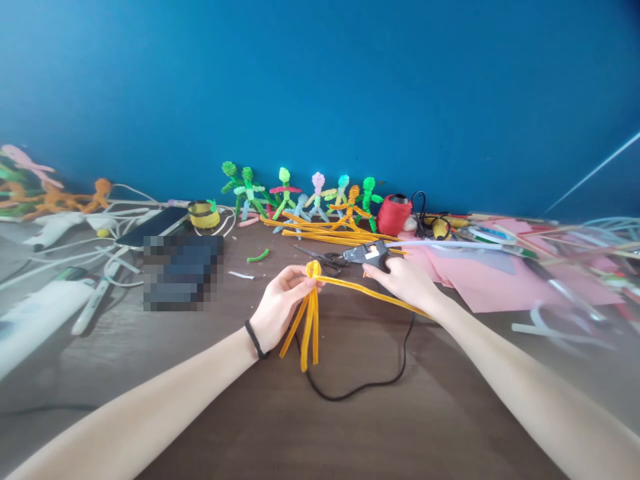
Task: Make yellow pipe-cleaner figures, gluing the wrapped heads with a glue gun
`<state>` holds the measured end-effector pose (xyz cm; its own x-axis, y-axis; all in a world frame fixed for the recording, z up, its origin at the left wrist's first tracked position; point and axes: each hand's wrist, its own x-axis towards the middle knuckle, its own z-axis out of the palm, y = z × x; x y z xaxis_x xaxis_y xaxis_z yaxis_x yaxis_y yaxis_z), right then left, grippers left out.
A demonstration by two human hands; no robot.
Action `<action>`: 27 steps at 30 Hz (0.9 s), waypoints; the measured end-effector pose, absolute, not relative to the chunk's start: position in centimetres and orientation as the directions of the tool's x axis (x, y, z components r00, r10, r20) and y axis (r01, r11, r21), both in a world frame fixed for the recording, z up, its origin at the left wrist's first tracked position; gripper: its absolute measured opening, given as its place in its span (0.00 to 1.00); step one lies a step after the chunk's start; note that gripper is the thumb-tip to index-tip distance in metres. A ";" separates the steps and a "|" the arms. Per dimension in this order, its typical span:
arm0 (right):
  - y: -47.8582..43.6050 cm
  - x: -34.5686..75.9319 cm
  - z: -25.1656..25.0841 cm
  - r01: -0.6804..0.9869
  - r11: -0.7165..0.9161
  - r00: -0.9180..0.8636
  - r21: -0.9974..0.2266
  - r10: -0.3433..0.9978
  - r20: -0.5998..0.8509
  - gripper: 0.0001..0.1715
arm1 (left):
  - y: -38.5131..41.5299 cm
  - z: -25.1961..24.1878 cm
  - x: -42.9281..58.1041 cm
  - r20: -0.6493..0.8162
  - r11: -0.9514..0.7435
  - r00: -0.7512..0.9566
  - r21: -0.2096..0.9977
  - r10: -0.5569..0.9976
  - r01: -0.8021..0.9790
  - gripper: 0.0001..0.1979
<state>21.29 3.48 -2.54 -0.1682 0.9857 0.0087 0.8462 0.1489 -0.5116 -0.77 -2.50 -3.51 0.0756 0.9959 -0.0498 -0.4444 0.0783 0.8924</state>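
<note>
My left hand (278, 305) pinches a bundle of orange pipe cleaners (309, 313) just below a small loop at its top; loose ends hang down, and one long strand runs right under my right wrist. My right hand (406, 279) reaches over the table with its fingers closed on the handle of a black hot glue gun (367, 254), whose black cord (373, 382) curves across the wooden table (320, 427). Black scissors (323, 257) lie just left of the gun.
Several finished pipe-cleaner figures (300, 193) lean on the blue wall, with loose orange pipe cleaners (325, 233) before them. Red yarn ball (393, 214), pink paper sheets (500, 277), a phone (153, 227), yellow tape roll (203, 214) and white cables (75, 253) crowd the back.
</note>
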 end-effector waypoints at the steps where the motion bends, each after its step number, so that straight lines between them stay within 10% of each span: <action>1: 3.4 21.3 -2.5 0.885 0.130 -0.151 -0.447 0.988 -0.011 0.27 | -2.5 -3.5 -0.8 -0.053 0.082 0.077 0.892 0.996 -0.444 0.08; 9: 3.3 21.7 -1.1 0.973 0.103 -0.088 -0.207 0.993 0.082 0.31 | -2.6 -3.3 -0.7 -0.055 0.087 0.090 0.912 0.994 -0.402 0.09; 19: -0.8 18.2 0.7 0.610 0.635 -0.503 -0.474 0.773 0.387 0.15 | -3.0 -3.3 -0.4 -0.041 0.072 0.115 0.957 0.993 -0.281 0.10; 27: -1.8 17.2 -0.7 0.577 0.648 -0.475 -0.497 0.761 0.441 0.08 | -3.5 -2.9 -0.1 -0.021 0.054 0.156 0.976 0.987 -0.212 0.12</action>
<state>17.21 -1.75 -0.74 -0.4755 0.7612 0.4409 0.5770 0.6482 -0.4969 -0.09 -3.46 -2.90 0.1564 0.9875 -0.0208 -0.2116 0.0540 0.9759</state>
